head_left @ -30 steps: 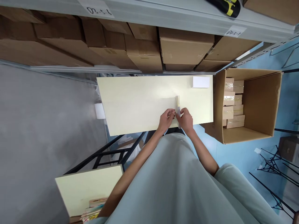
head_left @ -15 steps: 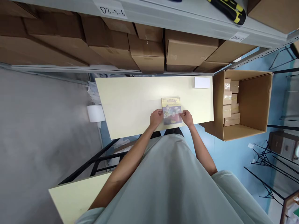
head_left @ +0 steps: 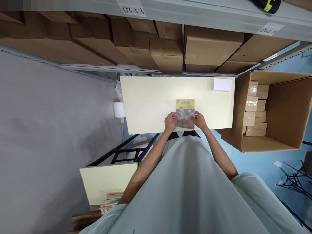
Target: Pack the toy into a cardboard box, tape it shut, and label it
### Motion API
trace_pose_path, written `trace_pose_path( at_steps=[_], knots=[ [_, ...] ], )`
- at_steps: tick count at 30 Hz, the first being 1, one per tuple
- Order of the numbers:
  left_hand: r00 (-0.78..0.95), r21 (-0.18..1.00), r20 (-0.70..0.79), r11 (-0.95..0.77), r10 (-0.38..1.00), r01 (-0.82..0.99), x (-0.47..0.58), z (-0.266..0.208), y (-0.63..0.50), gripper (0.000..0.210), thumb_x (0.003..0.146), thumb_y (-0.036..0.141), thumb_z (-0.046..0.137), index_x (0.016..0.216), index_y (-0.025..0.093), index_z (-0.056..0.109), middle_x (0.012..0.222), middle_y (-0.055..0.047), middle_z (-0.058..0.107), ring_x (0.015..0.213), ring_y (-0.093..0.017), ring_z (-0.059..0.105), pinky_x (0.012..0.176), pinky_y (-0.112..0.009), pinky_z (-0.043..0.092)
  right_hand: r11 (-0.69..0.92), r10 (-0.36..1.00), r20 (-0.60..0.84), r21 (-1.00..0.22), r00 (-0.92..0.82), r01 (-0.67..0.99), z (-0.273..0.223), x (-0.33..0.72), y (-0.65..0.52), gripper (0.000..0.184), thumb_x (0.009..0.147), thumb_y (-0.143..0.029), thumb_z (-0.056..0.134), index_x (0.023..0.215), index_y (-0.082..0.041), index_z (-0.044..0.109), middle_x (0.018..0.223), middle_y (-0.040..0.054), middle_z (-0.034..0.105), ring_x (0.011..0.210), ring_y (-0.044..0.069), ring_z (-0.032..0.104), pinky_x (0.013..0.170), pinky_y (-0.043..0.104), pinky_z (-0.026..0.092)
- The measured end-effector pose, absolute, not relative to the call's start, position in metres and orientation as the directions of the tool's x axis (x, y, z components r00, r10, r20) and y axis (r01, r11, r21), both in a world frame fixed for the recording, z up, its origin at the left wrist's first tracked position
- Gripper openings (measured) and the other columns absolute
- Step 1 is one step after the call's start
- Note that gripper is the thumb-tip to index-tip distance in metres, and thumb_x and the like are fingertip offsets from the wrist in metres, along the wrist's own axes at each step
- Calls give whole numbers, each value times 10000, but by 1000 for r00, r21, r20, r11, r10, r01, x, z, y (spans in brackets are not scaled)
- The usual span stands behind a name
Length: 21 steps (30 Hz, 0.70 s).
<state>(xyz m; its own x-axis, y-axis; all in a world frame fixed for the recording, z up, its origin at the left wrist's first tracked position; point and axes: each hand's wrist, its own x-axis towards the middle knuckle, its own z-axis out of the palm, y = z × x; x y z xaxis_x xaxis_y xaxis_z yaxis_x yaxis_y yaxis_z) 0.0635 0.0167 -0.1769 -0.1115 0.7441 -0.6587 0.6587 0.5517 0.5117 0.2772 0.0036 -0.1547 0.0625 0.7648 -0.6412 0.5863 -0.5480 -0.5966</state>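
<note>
An illustrated book [head_left: 185, 113] with a yellow top and a purple-red lower part lies near the front edge of the pale table [head_left: 148, 104]. At its left edge is my left hand [head_left: 171, 121], with the fingers curled and pinching that side. My right hand [head_left: 200, 121] grips the right edge, its thumb over the cover. What the fingertips do beneath the book is hidden. Toward the back right of the table lies a small white stack or box [head_left: 222, 84].
A large open carton [head_left: 285, 113] with several small boxes inside stands right of the table. Behind, a metal shelf [head_left: 200, 16] holds brown cartons [head_left: 207, 48]. A second pale tabletop [head_left: 107, 178] and black metal legs [head_left: 129, 150] are at lower left.
The view has shifted, so the table and hands appear farther right. My right hand has come further onto the book's edge, thumb on the cover. The left hand stays at the left edge.
</note>
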Motion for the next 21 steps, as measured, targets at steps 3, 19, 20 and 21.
trace_pose_path(
  at_steps=[3, 19, 20, 21],
  knots=[
    [-151, 485, -651, 560, 744, 672, 78, -168, 12, 234, 971, 172, 640, 1171, 243, 738, 1147, -36, 826, 1020, -206, 779, 960, -305, 562, -493, 800, -599, -629, 30, 601, -139, 288, -1, 194, 927, -405, 591, 845, -283, 464, 671, -32, 601, 649, 188, 550, 661, 290, 373],
    [224, 642, -671, 402, 707, 653, 183, -167, 18, 404, 965, 166, 620, 1347, 214, 742, 1363, -70, 780, 1315, -247, 705, 1141, -341, 531, -455, 794, -590, -419, 145, 786, -93, 381, -10, 213, 1024, -321, 553, 1182, -217, 651, 1001, 107, 796, 901, 274, 723, 785, 323, 489],
    [246, 654, -665, 392, 705, 647, 182, -168, 18, 403, 950, 145, 626, 1326, 213, 756, 1368, -67, 778, 1328, -248, 698, 1154, -339, 522, -448, 791, -593, -389, 154, 805, -93, 373, -12, 243, 1038, -323, 551, 1234, -217, 647, 1037, 120, 802, 944, 287, 733, 818, 334, 502],
    [262, 666, -659, 385, 705, 639, 179, -168, 19, 397, 938, 133, 638, 1306, 210, 768, 1373, -67, 776, 1333, -250, 694, 1164, -336, 516, -444, 791, -590, -368, 165, 817, -91, 364, -15, 274, 1050, -332, 553, 1284, -219, 638, 1068, 128, 805, 975, 296, 739, 849, 347, 513]
  ],
)
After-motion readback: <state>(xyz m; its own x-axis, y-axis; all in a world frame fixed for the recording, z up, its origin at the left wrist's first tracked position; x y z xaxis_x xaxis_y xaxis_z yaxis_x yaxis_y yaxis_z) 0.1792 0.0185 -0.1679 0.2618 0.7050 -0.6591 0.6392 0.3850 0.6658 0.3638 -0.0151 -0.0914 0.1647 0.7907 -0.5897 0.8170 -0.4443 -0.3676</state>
